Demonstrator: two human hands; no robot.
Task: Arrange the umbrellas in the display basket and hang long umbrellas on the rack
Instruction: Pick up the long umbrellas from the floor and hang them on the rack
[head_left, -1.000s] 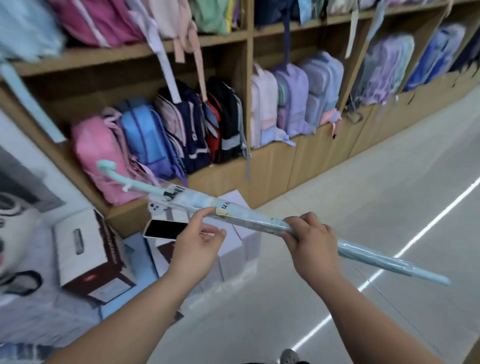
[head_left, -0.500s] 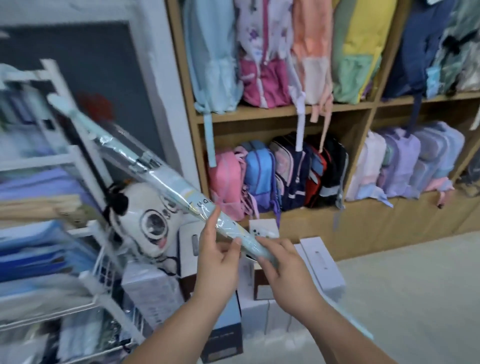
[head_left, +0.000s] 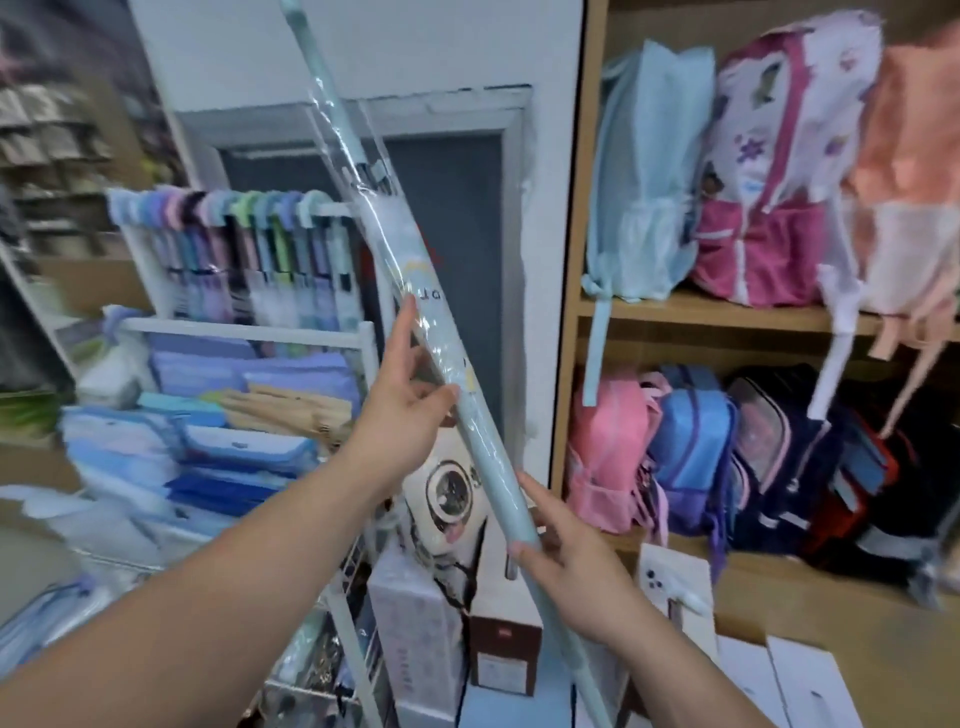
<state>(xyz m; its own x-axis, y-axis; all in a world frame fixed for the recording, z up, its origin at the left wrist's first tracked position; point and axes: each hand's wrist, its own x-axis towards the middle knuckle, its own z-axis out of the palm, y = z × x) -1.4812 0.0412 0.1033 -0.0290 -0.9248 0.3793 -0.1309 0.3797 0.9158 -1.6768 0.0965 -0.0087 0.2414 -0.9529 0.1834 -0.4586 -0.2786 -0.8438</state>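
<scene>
- Shop corner: wooden shelves (head_left: 701, 312) on the right hold soft fabric backpacks (head_left: 753, 208). A white wall and a grey door (head_left: 457, 260) are behind, and a white rack (head_left: 340, 209) stands on the left.
- The long umbrella (head_left: 387, 244) is in the air between my hands and tilted steeply. Its upper end runs out past the top of my view and its lower end drops below my right wrist. It crosses in front of the right end of the rack's top rail and is not hooked on anything.
- My left hand (head_left: 410, 415) braces it about halfway up. The forefinger lies straight along it and the thumb touches its front. I cannot see my other fingers.
- My right hand (head_left: 566, 571) grips lower down, with fingers and thumb curled round the thin part.
- It should be light for its length and stiff along the shaft, though tip-heavy when held this far down.
- The clear plastic sleeve (head_left: 363, 156) is glossy and crinkled and looks slippery. I would squeeze the firm rolled cloth, not the loose film, then take hold nearer the handle to hook it.
- It is a pale blue, slim, round roll that narrows toward the bottom, with small printed marks and a dark clasp near the top.
- Hanging umbrellas (head_left: 249, 249) crowd the rail by their curved pastel handles, leaving bare rail only at its right end.
- Flat blue and purple packets are stacked on the rack's lower shelf, too blurred to name. Cardboard boxes (head_left: 498, 654) stand on the floor beside it.
</scene>
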